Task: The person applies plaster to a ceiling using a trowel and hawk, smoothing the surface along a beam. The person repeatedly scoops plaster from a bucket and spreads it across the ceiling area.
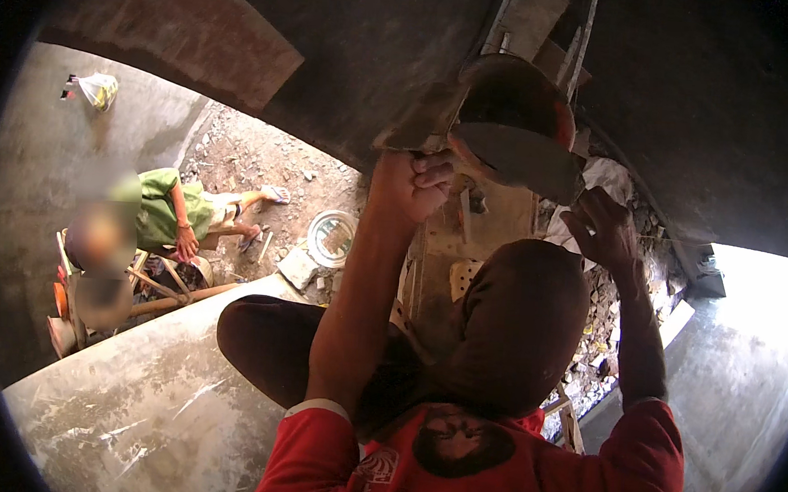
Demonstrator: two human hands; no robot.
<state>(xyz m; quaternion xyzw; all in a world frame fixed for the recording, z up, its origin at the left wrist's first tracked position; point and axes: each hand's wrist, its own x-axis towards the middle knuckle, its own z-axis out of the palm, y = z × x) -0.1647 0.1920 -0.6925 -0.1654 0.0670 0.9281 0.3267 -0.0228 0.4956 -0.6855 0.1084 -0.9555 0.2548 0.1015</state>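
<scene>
A dark slab (370, 46) looms over the work, and the sitter's right knee (529, 322) sticks up between both forearms, blocking much of the ground beyond. The other knee (258, 337) juts out to the left, over a pale ledge (150, 393). Past that, a co-worker in a green shirt (165, 203) bends near some wooden poles (165, 302), well apart from this work. A bag (99, 91) shows against the grey wall (145, 105), and a pale ring (311, 236) lies beside the rubble (246, 151).

The bucket (566, 121) is up ahead, between and beyond the two hands, round-mouthed, dark inside, its rim worn reddish. A flat grey plate (526, 159) with a curved edge crosses its near side. The left hand (423, 183) is just left of it, fingers curled in under a ragged edge; I can't tell whether they're clamped on anything. The right hand (608, 230) has bent fingers by the plate's right end, and I can't tell if they grip it. The ledge is smooth but blotched and scratched; the rubble is loose and jagged; a block (461, 277) below is pierced with round holes.
</scene>
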